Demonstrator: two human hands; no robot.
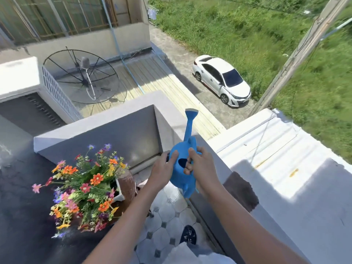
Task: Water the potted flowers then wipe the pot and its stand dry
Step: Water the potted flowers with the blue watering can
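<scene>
A blue plastic watering can (181, 174) is held in the air over the balcony corner, its spout pointing up and away toward the wall. My left hand (163, 170) grips its left side and my right hand (200, 166) grips its top handle. To the lower left stands the pot of mixed orange, pink and purple flowers (83, 187). Only a white edge of the pot (120, 193) shows under the blooms, resting on a rusty brown stand (127, 183). The can is to the right of the flowers, not over them.
A grey parapet wall (118, 130) encloses the balcony corner, with a brown cloth (242, 191) lying on its top at the right. The tiled floor (167, 221) has a wet patch under the can. My foot (188, 235) stands below. Far below are a white car and roofs.
</scene>
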